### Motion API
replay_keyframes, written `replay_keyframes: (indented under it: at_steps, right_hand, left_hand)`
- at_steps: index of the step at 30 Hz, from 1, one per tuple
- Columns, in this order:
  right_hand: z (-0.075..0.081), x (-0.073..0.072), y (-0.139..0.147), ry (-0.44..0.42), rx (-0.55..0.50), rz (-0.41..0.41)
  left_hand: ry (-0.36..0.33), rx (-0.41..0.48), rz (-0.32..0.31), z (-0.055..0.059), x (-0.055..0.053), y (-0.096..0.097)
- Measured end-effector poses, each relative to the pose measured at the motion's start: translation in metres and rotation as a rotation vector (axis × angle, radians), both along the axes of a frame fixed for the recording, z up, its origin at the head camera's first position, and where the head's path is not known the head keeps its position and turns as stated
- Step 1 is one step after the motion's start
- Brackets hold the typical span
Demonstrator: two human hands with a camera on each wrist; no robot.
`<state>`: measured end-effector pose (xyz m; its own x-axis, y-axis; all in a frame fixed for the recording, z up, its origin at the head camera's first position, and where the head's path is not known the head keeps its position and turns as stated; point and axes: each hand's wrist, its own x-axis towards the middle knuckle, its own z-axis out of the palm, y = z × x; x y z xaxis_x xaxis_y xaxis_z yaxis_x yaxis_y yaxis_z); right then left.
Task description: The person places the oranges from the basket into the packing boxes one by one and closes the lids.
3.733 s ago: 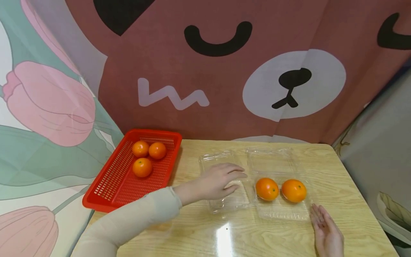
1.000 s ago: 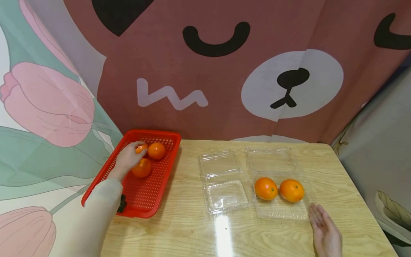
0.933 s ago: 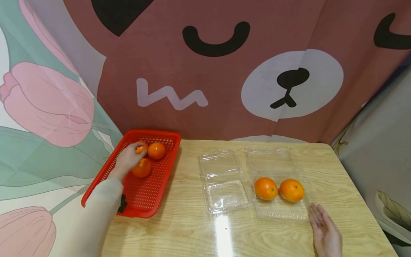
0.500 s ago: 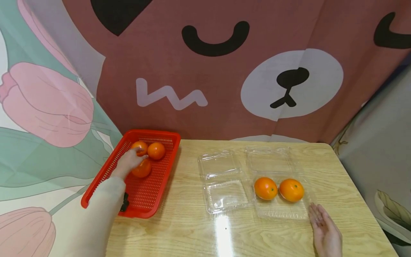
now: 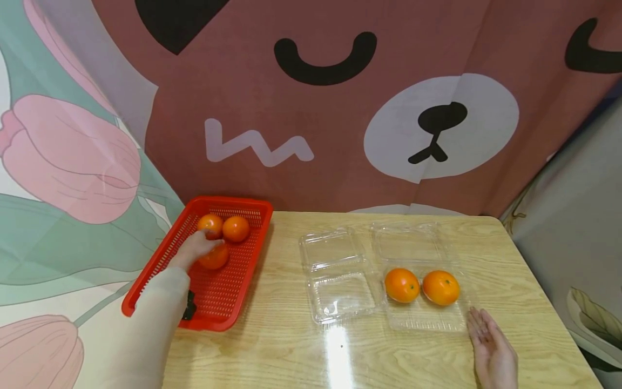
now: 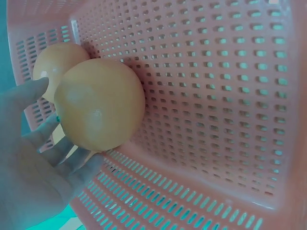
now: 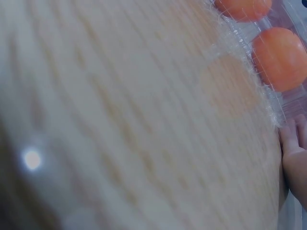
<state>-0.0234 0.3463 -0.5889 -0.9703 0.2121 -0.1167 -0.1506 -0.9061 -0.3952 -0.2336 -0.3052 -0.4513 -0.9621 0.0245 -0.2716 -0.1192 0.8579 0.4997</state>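
Three oranges lie in a red plastic basket point(image 5: 214, 325) on the left. My left hand point(image 5: 196, 248) reaches over the basket's left side, partly covering the nearest orange point(image 5: 216, 258). In the left wrist view its spread fingers and thumb are beside that large orange point(image 6: 103, 103), fingertips right at its surface. The back-left orange point(image 5: 210, 221) and back-right orange point(image 5: 236, 229) sit just beyond. My right hand point(image 5: 493, 351) rests on its edge, fingers extended, by the corner of a clear clamshell box point(image 5: 427, 322) holding two oranges point(image 5: 402, 285) side by side.
A second clear clamshell box point(image 5: 342, 294) stands with its lid folded back between the basket and the filled box. The wooden table point(image 5: 272, 346) meets a printed bear curtain point(image 5: 340, 178) at the back. A tulip-print cloth point(image 5: 73, 162) hangs at left.
My left hand has gone from over the clear boxes to the basket, onto the back-left orange, then off it and toward the nearest orange. My right hand has stayed put.
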Motion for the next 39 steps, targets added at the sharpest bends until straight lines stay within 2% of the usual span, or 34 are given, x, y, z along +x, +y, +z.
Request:
replay_keyframes:
  at_steps: [8, 9, 13, 17, 28, 35, 39]
  right_hand:
    - [0.000, 0.000, 0.000, -0.040, 0.002, -0.011]
    - [0.001, 0.000, 0.000, -0.052, 0.004, -0.013]
    - [0.001, 0.001, 0.000, -0.084, 0.019, -0.013]
    - [0.001, 0.001, 0.000, -0.093, 0.020, -0.014]
    - [0.002, 0.000, 0.000, -0.096, 0.015, -0.026]
    - [0.002, 0.000, 0.000, -0.077, 0.000, -0.026]
    - [0.002, 0.000, 0.000, -0.078, -0.004, -0.032]
  left_hand:
    - [-0.055, 0.071, -0.015, -0.005, 0.001, -0.004]
    - [-0.046, 0.074, -0.031, -0.009, 0.000, -0.008]
    - [-0.058, 0.086, -0.045, -0.010, 0.001, -0.009]
    - [-0.075, 0.092, -0.015, -0.007, 0.004, -0.004]
    - [-0.038, 0.068, -0.011, -0.007, 0.003, -0.002]
    - [-0.006, 0.065, 0.013, 0.003, 0.001, -0.003]
    - [0.053, 0.047, 0.007, 0.010, 0.001, -0.001]
